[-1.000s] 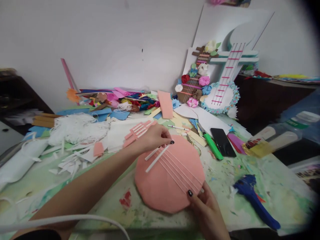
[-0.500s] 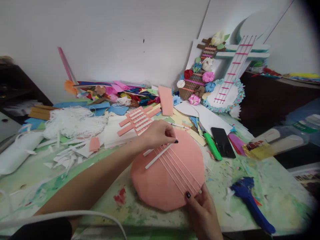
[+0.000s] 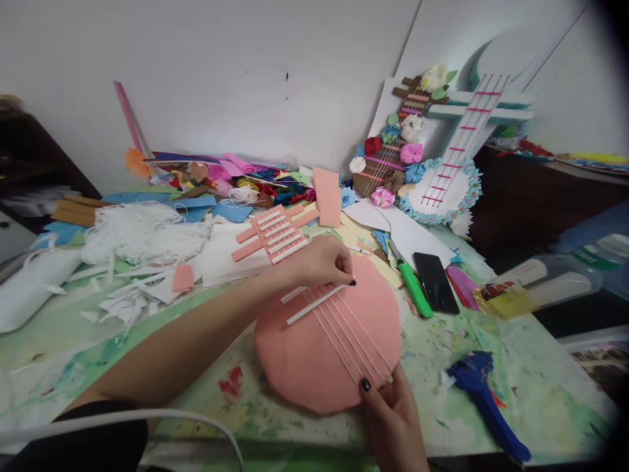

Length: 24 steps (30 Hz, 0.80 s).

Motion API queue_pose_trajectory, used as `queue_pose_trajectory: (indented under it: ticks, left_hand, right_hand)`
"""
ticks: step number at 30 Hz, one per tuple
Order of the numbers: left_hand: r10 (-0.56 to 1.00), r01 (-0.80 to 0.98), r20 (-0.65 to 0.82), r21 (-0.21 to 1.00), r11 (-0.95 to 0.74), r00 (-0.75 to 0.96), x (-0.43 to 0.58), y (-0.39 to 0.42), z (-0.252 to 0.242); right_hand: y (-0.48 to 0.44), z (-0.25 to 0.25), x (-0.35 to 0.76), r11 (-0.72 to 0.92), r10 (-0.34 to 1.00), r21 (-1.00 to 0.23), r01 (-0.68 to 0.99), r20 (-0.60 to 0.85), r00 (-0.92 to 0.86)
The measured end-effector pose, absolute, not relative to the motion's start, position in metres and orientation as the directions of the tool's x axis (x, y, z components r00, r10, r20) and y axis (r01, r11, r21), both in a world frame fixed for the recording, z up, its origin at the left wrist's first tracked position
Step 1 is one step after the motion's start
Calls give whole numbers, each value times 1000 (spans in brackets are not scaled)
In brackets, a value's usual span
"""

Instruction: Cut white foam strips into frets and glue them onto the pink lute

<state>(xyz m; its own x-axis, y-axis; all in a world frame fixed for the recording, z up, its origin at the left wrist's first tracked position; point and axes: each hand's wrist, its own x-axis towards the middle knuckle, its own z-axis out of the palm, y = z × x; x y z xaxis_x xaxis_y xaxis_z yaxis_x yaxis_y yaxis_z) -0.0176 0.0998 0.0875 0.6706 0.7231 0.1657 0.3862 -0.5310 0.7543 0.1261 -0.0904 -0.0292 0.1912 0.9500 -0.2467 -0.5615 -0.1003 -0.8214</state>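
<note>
A pink paper instrument body (image 3: 304, 360), rounded with several white strings across it, lies on the table in front of me. My left hand (image 3: 330, 263) pinches the far end of a white paper strip (image 3: 310, 308) that lies slantwise across the strings. Another short white strip (image 3: 293, 295) sits just beyond it, partly hidden by the hand. My right hand (image 3: 393, 413) grips the near right edge of the body, thumb on top beside the string ends and fingers underneath. The pink neck head (image 3: 275, 229) with white crossbars extends behind my left wrist.
To the right are a blue glue gun (image 3: 486, 400), a green utility knife (image 3: 415, 288) and a black phone (image 3: 436, 282). A tangle of white string (image 3: 145, 236) and paper scraps (image 3: 132, 295) lie left. Finished paper instruments (image 3: 442, 187) lean at the back. A white cable (image 3: 162, 414) crosses the near left.
The strip's near end has shifted slightly up, and my left hand has moved a little right with its far end. My right hand still holds the body's edge. The view has shifted slightly.
</note>
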Motion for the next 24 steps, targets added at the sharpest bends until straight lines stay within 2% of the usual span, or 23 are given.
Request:
queue_pose_trajectory:
  ticks: [6,24]
  left_hand:
    - [728,379,145,776,-504,670,-18,98,94]
    - [736,336,201,790,-512,647,-19,98,93]
  right_hand:
    - [-91,-28,127,-92,952,-829,-552,-235,195]
    - [-93,-28,127,-97,953,-848,-521,-231,197]
